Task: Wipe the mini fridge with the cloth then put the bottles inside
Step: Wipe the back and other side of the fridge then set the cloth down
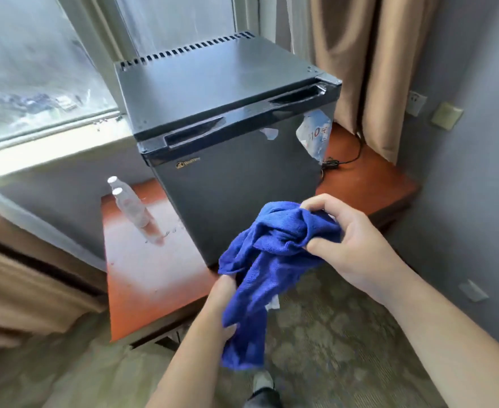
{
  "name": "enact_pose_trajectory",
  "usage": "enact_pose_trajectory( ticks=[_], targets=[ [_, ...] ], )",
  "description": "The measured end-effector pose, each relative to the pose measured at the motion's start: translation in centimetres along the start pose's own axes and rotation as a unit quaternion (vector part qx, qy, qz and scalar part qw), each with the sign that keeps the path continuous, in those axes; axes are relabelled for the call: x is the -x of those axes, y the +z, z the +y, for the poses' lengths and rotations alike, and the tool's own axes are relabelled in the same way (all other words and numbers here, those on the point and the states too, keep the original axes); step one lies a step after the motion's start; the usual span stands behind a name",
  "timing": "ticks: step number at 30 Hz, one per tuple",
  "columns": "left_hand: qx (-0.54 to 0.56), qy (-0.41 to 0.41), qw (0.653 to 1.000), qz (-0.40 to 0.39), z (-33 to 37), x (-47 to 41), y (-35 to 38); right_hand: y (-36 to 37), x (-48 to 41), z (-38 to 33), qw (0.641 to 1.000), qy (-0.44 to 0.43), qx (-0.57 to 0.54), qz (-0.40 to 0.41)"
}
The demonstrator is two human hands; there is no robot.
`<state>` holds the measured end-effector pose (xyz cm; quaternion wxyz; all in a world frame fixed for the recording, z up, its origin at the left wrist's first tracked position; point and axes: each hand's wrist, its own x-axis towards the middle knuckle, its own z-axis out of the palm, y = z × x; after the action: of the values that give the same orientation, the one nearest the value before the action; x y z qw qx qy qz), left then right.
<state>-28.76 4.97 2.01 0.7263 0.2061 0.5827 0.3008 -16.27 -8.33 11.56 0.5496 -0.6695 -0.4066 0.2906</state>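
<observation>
A dark grey mini fridge (227, 119) stands on a low red-brown table (142, 275), its door closed. Two clear water bottles (130, 206) with white caps stand on the table left of the fridge. A blue cloth (271, 254) hangs in front of the fridge, bunched between both hands. My right hand (348, 245) pinches its upper bunched part with thumb and fingers. My left hand (224, 307) grips the lower part of the cloth, with its fingers hidden under the fabric.
A window and sill (45, 154) lie behind the table to the left. Beige curtains (369, 60) hang at the back right. A black power cord (348, 157) trails on the table right of the fridge. A torn sticker (316, 134) is on the fridge door. Carpet (324, 334) covers the floor.
</observation>
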Motion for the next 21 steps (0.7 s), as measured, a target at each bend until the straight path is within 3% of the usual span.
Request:
enact_pose_trajectory(
  ticks=[1, 3, 5, 9, 12, 13, 14, 15, 17, 21],
  targets=[
    [0.033, -0.103, 0.99, -0.086, 0.5, 0.3, -1.0, 0.7, 0.6, 0.9, 1.0, 0.01, 0.023, 0.002],
    [0.024, -0.132, 0.952, -0.274, 0.6, 1.6, -5.9, 2.7, 2.3, 3.0, 0.997, 0.049, 0.063, -0.017],
    [0.021, -0.111, 0.949, -0.293, 1.1, 2.2, -8.5, 5.6, 4.2, 4.8, 0.992, 0.086, 0.081, -0.049],
    [-0.025, -0.068, 0.966, -0.25, 3.0, 4.1, -11.3, 12.0, 8.0, 5.3, 0.984, 0.144, 0.039, -0.097],
    [-0.2, 0.107, 0.951, -0.211, 2.5, 6.3, -13.6, 16.9, 9.7, 4.8, 0.977, 0.167, 0.015, -0.128],
    [-0.24, 0.135, 0.95, -0.148, 2.8, 5.3, -14.2, 18.5, 9.9, 4.6, 0.976, 0.175, 0.007, -0.127],
    [-0.257, 0.172, 0.943, -0.121, 2.9, 4.5, -14.9, 20.0, 9.8, 4.5, 0.977, 0.18, 0.001, -0.117],
    [-0.283, 0.188, 0.926, -0.166, 2.9, 4.4, -15.7, 21.4, 9.5, 4.5, 0.978, 0.183, -0.002, -0.097],
    [-0.346, 0.181, 0.905, -0.169, 3.8, 2.7, -18.0, 23.9, 8.7, 4.8, 0.982, 0.182, -0.001, -0.039],
    [-0.367, 0.192, 0.871, -0.265, 8.5, 1.4, -24.0, 29.8, 6.9, 5.0, 0.981, 0.187, -0.003, 0.06]
  ],
)
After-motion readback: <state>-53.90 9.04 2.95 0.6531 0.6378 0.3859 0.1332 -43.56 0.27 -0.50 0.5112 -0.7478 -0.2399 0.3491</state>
